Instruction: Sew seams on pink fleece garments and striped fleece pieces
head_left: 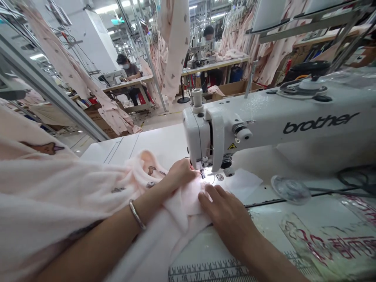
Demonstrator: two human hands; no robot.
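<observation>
Pale pink fleece fabric [117, 196] with small printed animal figures spreads from the left up to the needle area of a white Brother sewing machine [264, 117]. My left hand [182, 172], with a silver bangle on the wrist, grips the fabric just left of the presser foot [202, 173]; its fingertips are partly hidden by the machine head. Close in front of the foot, my right hand [225, 205] has its fingers curled on the fabric's edge. A lamp lights the stitching spot.
A clear round plastic piece [290, 189] lies on the machine bed at right. Along the front edge runs a ruler tape [217, 271]. Pink garment pieces [176, 51] hang beyond the table. Two people sit at other machines behind, one at the left [132, 72].
</observation>
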